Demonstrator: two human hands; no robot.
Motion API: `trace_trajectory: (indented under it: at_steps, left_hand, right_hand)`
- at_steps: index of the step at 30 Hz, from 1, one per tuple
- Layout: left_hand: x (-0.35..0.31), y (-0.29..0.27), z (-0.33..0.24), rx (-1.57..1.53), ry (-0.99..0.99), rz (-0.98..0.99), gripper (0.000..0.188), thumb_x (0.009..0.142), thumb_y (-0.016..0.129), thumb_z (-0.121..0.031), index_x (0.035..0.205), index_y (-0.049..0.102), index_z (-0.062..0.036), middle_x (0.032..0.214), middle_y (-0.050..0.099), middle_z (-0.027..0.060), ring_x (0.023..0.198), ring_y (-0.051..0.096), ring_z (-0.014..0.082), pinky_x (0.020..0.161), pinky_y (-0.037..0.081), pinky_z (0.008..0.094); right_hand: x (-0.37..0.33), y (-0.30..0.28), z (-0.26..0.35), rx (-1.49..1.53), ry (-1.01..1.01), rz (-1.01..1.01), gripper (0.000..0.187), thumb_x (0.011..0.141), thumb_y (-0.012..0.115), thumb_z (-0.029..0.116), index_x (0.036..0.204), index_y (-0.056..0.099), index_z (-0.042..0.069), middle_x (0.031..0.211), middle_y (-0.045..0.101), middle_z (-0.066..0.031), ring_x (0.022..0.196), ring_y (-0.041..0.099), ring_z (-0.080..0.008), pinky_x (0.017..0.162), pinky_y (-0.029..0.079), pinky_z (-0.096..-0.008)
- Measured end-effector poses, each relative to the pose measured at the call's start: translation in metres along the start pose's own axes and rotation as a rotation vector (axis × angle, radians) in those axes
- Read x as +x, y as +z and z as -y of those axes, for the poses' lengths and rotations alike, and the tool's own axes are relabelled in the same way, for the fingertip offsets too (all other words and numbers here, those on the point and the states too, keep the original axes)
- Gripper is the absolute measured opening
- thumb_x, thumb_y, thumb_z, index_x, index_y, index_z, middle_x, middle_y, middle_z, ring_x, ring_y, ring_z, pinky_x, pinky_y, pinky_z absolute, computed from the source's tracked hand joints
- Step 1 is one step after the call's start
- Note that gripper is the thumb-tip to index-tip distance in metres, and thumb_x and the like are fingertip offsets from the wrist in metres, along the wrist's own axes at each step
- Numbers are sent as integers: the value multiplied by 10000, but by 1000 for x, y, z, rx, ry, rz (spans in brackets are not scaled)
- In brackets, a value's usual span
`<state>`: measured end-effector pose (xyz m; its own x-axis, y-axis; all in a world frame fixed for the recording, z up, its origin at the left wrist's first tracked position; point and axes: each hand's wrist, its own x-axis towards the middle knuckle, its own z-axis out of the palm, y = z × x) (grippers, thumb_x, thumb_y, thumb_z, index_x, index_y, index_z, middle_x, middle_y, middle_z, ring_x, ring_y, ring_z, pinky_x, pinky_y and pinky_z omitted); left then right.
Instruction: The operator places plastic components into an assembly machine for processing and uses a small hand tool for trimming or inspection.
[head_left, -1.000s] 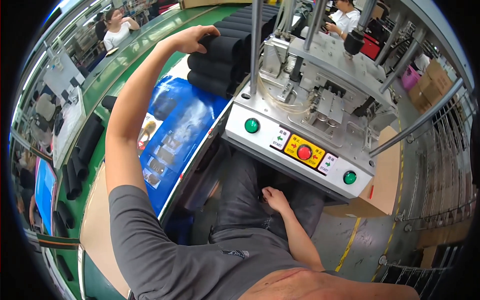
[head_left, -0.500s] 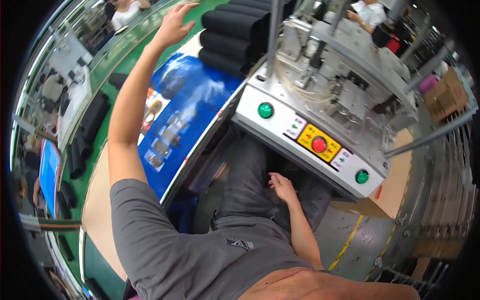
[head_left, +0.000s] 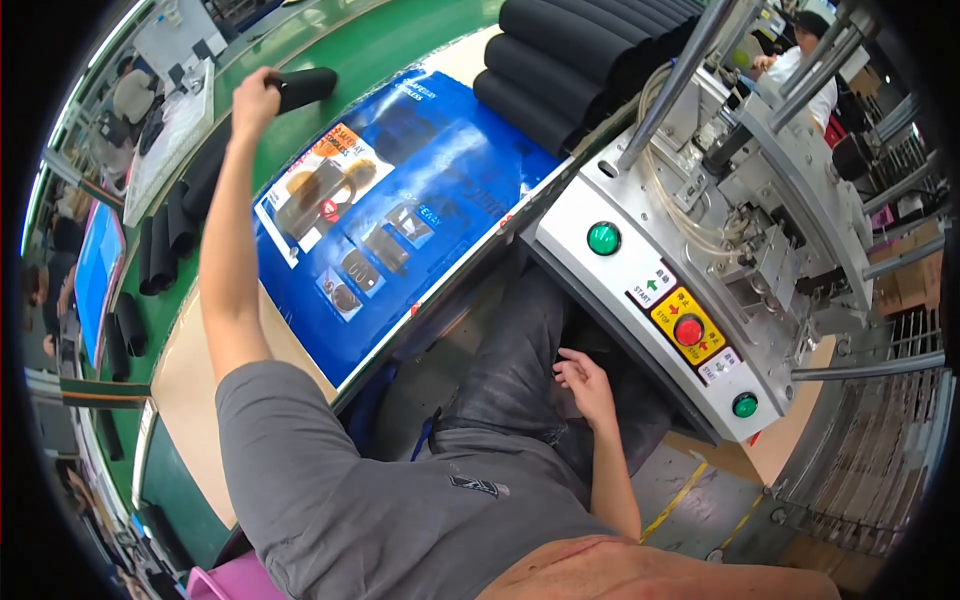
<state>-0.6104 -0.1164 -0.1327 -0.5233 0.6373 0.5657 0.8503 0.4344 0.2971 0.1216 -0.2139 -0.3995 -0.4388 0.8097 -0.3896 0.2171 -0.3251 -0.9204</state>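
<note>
Left hand (head_left: 256,104): closed around one end of a black tube (head_left: 310,88)
Right hand (head_left: 590,391): empty, loosely curled, above the lap (head_left: 500,375)
Tube position: over the green bench (head_left: 400,36)
Tube grip: could be lost, since only one end is held
</note>
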Motion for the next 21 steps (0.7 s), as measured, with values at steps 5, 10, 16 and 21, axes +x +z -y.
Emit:
trace_trajectory:
  at_steps: [5,10,16,21]
  left_hand:
    - [-8,-117,-137,-714,364,740,277,985,610,-19,1199,769,-93,958,744,29,747,653,67,659,539,225]
    - [-89,-115,-293,-892,825,1113,222,1059,609,-61,1218,764,-69,961,752,12,795,668,57,740,541,190]
    - [-206,-49,-378,-1568,291,1779,801,1012,745,-551,1523,565,39,1191,779,144,1068,741,215,961,564,310]
    - [-297,5,-369,-1655,277,1707,855,813,998,-282,1500,583,12,1297,755,154,1182,716,234,1077,540,386]
  right_hand:
    - [-36,2,103,-50,-216,63,517,991,781,141,1463,649,-23,1238,748,-153,1060,704,-230,987,552,-318]
    - [-68,30,224,-546,-868,-238,1000,700,1006,262,1551,565,-23,1419,683,-174,1283,640,-332,1107,502,-410]
    - [-76,11,203,-291,-625,-217,1033,692,1031,227,1549,518,-37,1428,689,-166,1270,661,-307,1120,495,-407]
    - [-72,0,164,51,-403,-222,948,728,1005,191,1524,520,23,1386,682,-145,1246,657,-307,1098,483,-404]
